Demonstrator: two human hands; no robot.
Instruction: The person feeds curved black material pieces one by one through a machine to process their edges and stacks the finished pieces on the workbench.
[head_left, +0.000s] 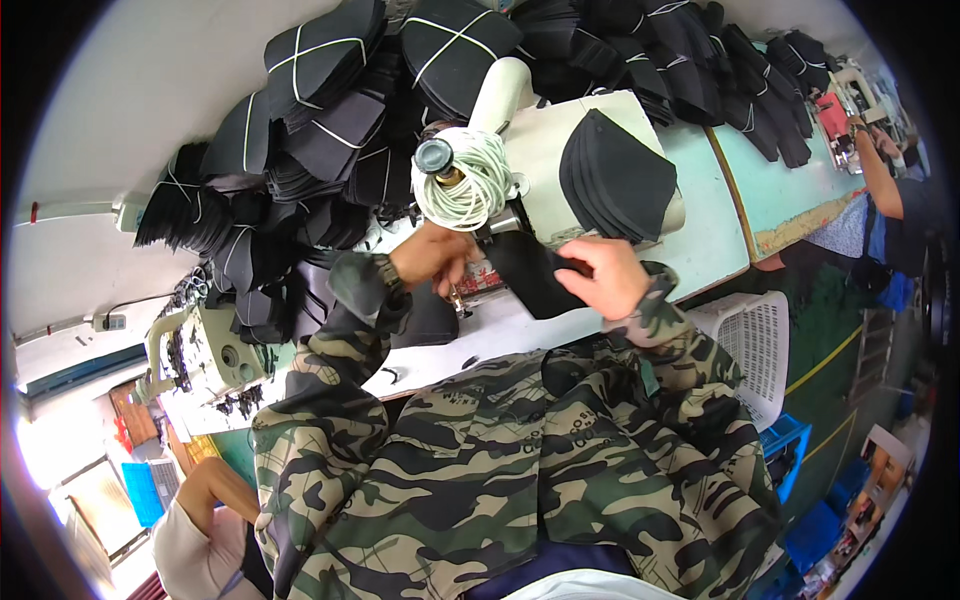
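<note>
Black panel [527, 272], plain, matte, flat; right hand [608, 278] pinching its right side; left hand [436, 258] curled, grip unclear.

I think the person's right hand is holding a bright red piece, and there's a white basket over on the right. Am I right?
Almost! The piece in the person's right hand is black, not bright red, as the head view shows. The white basket is over on the right, just as you said.
</note>
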